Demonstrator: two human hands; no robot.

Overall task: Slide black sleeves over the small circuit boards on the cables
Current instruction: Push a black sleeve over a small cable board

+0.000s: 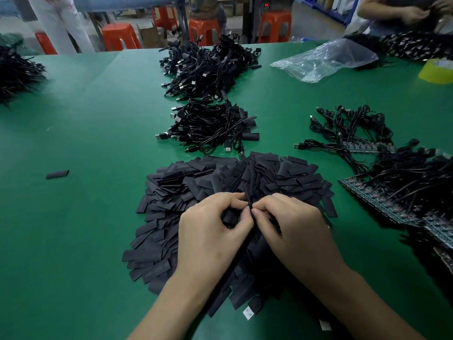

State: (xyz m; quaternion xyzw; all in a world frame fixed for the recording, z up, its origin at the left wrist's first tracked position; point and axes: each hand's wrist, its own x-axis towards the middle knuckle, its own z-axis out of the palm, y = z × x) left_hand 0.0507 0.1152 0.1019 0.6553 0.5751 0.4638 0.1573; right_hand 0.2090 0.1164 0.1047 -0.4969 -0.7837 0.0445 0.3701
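Under my fingers I see a green work table that runs far ahead of them and out to both sides, its matt top catching a soft, dim, even light. Past the table's far edge, well ahead of the fingers, red-orange plastic stools stand on a grey floor, with an open cardboard box just right of the leftmost stool and dark metal posts rising among them. Far ahead and right of the fingers I can make out blue shelving, too blurred to tell what it carries.
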